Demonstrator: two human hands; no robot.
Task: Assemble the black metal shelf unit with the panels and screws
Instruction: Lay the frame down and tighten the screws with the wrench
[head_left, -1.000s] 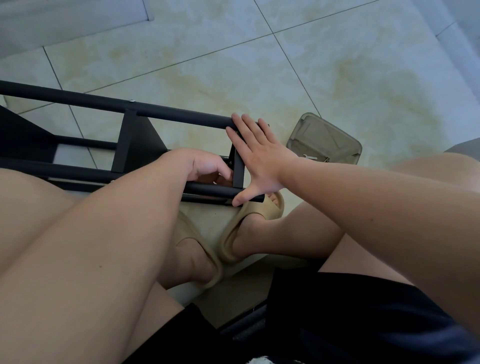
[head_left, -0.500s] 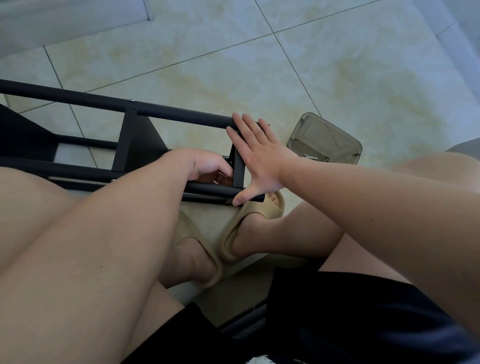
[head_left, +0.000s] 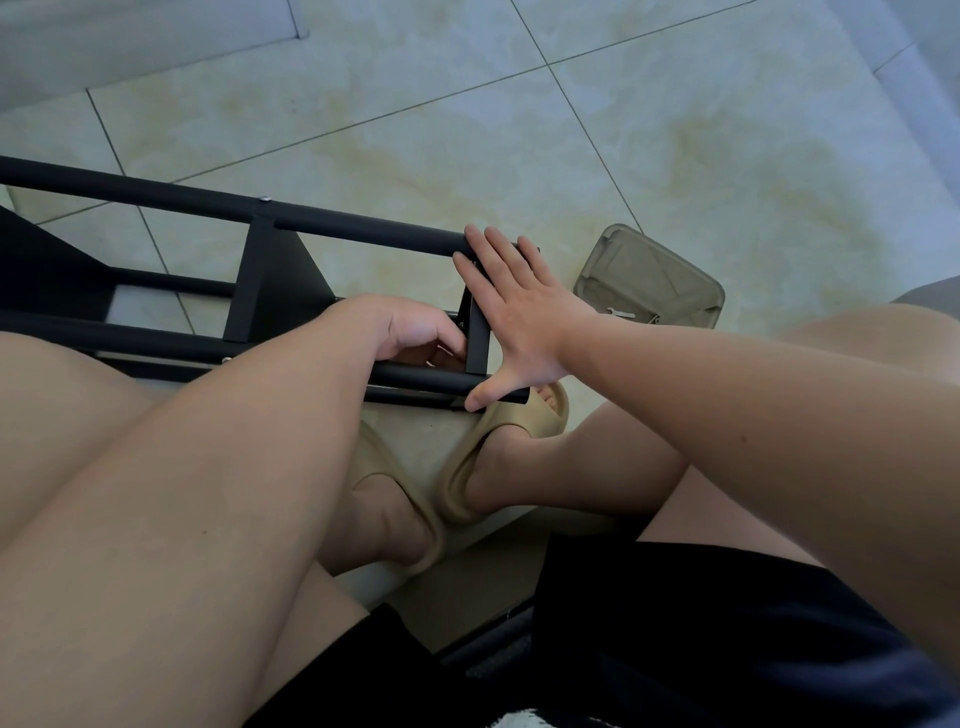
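Black shelf frame (head_left: 363, 228): metal tube and flat panels, smooth matt coating; the screw head (head_left: 265, 198) on the top rail is bright bare metal. Glossy floor tiles (head_left: 675, 130), cream marbled glaze; container (head_left: 649, 280) is smoky translucent plastic, smooth. The slippers (head_left: 498, 452) look like matt beige foam rubber, shorts (head_left: 727, 623) black cloth.

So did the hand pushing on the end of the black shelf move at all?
No. The right hand stays spread flat on the end of the black shelf frame, just as close to the grey box on the floor.
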